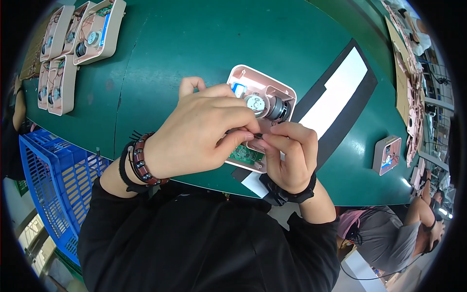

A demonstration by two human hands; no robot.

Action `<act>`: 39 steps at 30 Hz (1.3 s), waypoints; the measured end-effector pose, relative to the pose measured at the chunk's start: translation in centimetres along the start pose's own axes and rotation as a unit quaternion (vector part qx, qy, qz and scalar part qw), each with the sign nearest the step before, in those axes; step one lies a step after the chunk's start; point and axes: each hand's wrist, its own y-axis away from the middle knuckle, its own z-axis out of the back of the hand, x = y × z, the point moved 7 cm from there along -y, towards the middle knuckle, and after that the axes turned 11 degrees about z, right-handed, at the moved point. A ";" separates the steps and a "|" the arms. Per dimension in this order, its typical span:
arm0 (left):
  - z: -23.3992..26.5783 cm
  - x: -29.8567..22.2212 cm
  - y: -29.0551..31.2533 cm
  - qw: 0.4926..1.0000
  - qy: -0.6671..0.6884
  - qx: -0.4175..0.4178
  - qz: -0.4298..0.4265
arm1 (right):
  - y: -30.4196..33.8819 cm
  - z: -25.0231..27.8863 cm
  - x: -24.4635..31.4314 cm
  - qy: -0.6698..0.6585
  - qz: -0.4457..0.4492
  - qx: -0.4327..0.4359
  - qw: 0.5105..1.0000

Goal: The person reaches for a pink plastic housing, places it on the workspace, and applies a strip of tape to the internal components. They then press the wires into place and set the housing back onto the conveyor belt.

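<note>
A black top (209,238), brown beaded bracelet (140,160) and black wristbands (304,196) are worn.

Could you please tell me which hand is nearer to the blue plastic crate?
Left: the left hand is right of the blue plastic crate; the right hand is farther right.

head-worn fisheye view: the grip of the left hand (198,127) and right hand (294,158) is seen from above, faced downward, at close range.
</note>
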 end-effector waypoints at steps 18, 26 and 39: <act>0.0 -0.3 0.2 0.999 -0.022 -0.036 0.011 | 0.5 -0.2 0.2 0.022 0.025 0.009 0.999; 0.2 -0.2 0.2 0.999 -0.025 -0.023 0.010 | 0.2 -0.6 -0.9 -0.015 -0.097 0.054 0.994; 0.4 -1.3 0.6 0.998 -0.053 -0.045 0.000 | -0.4 -0.6 -1.2 0.049 -0.078 0.112 0.989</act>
